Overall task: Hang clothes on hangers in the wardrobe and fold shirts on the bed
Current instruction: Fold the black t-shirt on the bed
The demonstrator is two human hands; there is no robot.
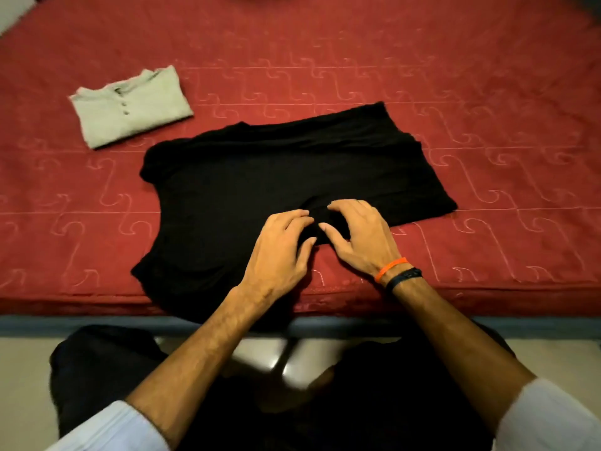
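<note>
A black shirt [260,177] lies partly folded across the red bed [422,92], its left end hanging over the near edge. My left hand [279,255] and my right hand [357,236] sit side by side on the shirt's near edge. Both have curled fingers with the fingertips on the dark cloth. Whether either hand pinches the fabric cannot be made out against the black. A grey buttoned shirt [130,109] lies folded at the back left of the bed.
The bed's near edge [97,320] runs across the view just in front of my legs. Pale floor [22,385] shows below it. Red quilted cover stretches to the right of and behind the black shirt.
</note>
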